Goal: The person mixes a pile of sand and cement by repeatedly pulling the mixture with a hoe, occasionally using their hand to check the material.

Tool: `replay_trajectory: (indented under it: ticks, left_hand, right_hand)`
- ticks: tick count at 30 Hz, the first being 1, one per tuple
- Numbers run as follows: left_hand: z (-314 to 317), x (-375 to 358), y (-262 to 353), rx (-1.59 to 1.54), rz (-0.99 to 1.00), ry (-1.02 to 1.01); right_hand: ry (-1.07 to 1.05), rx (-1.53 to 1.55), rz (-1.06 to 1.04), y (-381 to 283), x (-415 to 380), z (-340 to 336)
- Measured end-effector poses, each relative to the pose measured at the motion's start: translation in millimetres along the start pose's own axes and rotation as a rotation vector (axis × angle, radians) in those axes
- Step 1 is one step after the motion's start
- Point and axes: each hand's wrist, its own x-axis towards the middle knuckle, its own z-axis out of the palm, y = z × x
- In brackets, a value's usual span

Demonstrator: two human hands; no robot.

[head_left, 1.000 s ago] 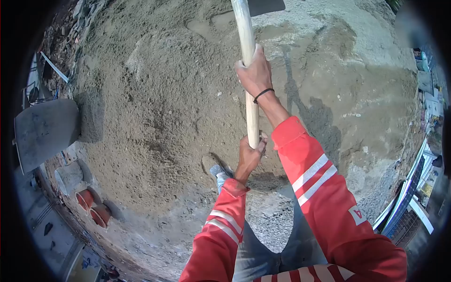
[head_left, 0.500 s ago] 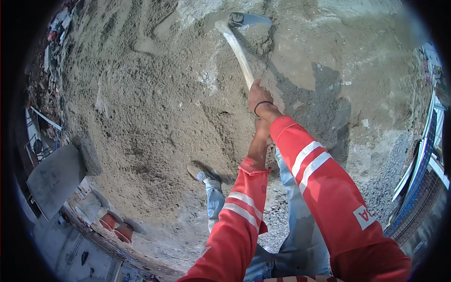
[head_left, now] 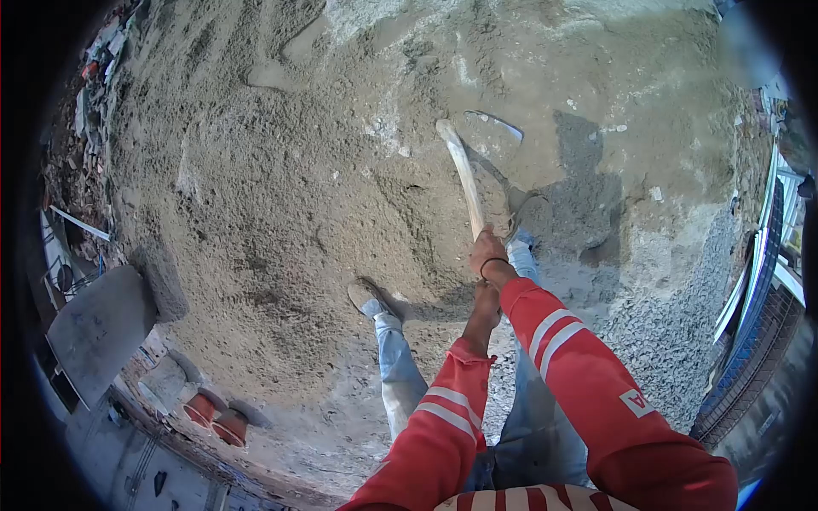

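Wooden and pale, the hoe handle runs from the two hands up and away to the metal blade, which is sunk into the grey sand mix so that only its thin edge shows; the tool is held this way, I think, because the blade can then bite and pull material toward the feet. The right hand is wrapped tight around the handle higher up, with a black band at the wrist; the left hand sits just below it, half hidden behind the right forearm, and seems also closed on the handle end. Both red sleeves are stretched forward; the left shoe stands on the slope of the pile, probably for balance. Far at the left edge lie a grey slab and two orange pipe ends.
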Motion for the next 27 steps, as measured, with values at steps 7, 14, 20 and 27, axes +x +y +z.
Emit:
replay_trajectory:
  ticks: [7,14,20,27]
  left_hand:
    - [-76.3,-85.2,-51.9,0.423,-0.077,0.202]
    - [-61.9,-123.4,-45.0,0.614,-0.131,0.406]
    - [-72.6,-146.1,59.0,0.504,0.019,0.203]
    - [-209.7,-308.6,182.6,0.987,0.155,0.170]
  right_hand:
    - [-0.248,0.044,0.104,38.7,-93.6,61.7]
    - [-0.622,0.717,0.096,109.3,-88.8,136.1]
    - [-0.750,1.151,0.378,-8.3,-107.6,49.5]
    - [-0.646,1.426,0.462,-137.6,-160.3,119.9]
